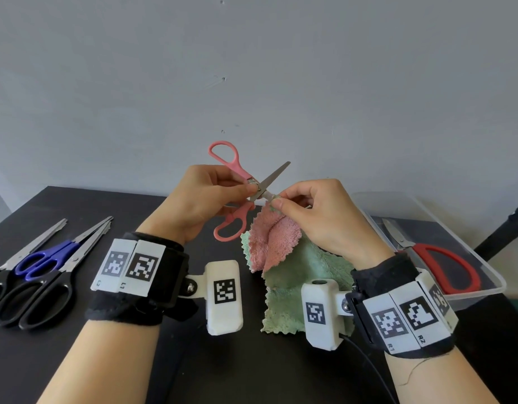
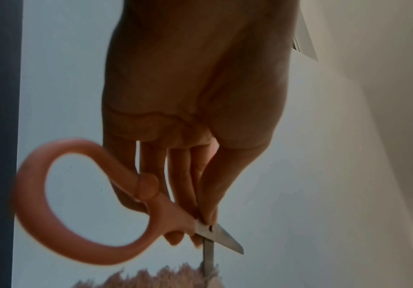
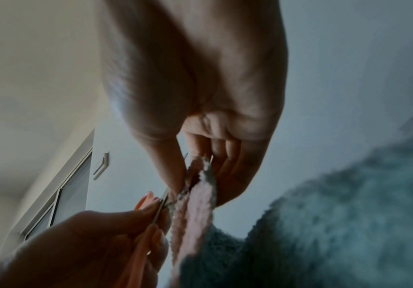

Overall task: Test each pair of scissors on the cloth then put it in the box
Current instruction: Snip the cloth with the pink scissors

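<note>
My left hand (image 1: 211, 196) holds pink-handled scissors (image 1: 230, 167) near the pivot, lifted above the table, blades spread wide apart. One blade points up and right; the other reaches into the cloth. The same scissors (image 2: 96, 202) fill the left wrist view, pinched by thumb and fingers at the pivot. My right hand (image 1: 307, 211) pinches the raised edge of a cloth (image 1: 276, 243), pink on one face and green on the other, against the lower blade. The cloth (image 3: 195, 204) hangs from those fingers in the right wrist view. A clear plastic box (image 1: 482, 266) at the right holds red-handled scissors (image 1: 444, 263).
Three more pairs lie at the table's left: two black-handled scissors (image 1: 33, 295) and a blue-handled pair (image 1: 45, 260) between them. The lower part of the cloth rests on the dark table (image 1: 112, 205). A grey wall stands behind. A black cable runs near my right wrist.
</note>
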### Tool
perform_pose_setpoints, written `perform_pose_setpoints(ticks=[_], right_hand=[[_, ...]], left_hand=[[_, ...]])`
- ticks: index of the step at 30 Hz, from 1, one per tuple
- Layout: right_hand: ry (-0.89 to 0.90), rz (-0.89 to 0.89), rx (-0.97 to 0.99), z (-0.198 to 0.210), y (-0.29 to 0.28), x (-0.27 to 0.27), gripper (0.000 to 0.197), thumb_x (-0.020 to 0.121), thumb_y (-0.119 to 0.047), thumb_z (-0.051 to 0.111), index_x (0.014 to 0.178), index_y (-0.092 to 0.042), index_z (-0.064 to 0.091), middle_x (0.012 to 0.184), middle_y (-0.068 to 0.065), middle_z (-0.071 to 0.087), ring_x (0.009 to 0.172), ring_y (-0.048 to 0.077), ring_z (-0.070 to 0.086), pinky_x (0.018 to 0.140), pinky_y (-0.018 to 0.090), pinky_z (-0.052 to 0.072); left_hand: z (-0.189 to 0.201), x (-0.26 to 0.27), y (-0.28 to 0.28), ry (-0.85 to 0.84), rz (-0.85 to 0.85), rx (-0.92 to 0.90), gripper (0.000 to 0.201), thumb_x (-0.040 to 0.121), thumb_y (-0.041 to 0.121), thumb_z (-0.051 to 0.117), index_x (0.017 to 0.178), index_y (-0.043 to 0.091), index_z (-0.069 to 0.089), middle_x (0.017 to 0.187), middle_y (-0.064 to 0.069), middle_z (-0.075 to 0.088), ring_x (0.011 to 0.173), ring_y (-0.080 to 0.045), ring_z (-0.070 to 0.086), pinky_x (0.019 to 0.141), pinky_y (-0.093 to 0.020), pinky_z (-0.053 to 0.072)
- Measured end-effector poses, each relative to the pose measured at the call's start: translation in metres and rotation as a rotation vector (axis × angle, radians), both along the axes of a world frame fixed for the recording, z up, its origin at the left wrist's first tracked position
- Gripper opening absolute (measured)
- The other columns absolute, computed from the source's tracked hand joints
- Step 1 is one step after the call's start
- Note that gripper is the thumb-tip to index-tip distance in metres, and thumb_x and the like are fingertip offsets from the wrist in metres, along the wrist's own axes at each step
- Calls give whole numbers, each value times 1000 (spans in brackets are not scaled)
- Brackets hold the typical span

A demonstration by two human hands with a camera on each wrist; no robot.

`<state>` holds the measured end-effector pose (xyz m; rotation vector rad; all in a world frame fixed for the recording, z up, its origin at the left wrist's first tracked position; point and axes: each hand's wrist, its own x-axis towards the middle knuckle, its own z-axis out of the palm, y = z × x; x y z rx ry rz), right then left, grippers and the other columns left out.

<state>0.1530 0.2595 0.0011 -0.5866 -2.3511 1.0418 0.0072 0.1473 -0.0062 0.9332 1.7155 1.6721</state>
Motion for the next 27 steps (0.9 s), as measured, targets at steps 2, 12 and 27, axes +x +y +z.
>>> perform_pose_setpoints(ticks=[2, 12, 27], right_hand=[[10, -1, -8, 0, 1, 0, 7, 85, -21, 69, 78, -21, 72, 77, 1, 72, 66, 12, 61, 62, 18, 46], [153, -58, -33, -3, -3, -4, 5, 82, -16, 72, 80, -14, 75, 74, -6, 72, 65, 0, 63, 63, 9, 47], [54, -37, -10, 0, -6, -8, 4, 84, -18, 70, 82, -16, 73, 77, -1, 71, 73, 14, 65, 65, 18, 49]], left_hand=[[1, 0, -1, 0, -4, 1, 3, 80, 9, 69, 83, 8, 70, 80, -2, 74, 69, -16, 68, 66, -26, 55], [1, 11, 3, 26, -15, 2, 13, 82, 10, 70, 92, 1, 69, 92, -16, 73, 75, -22, 68, 66, -27, 56], [4, -4, -6, 30, 27, -20, 9, 82, 8, 69, 88, 2, 69, 87, -12, 73, 75, -23, 68, 73, -33, 55]])
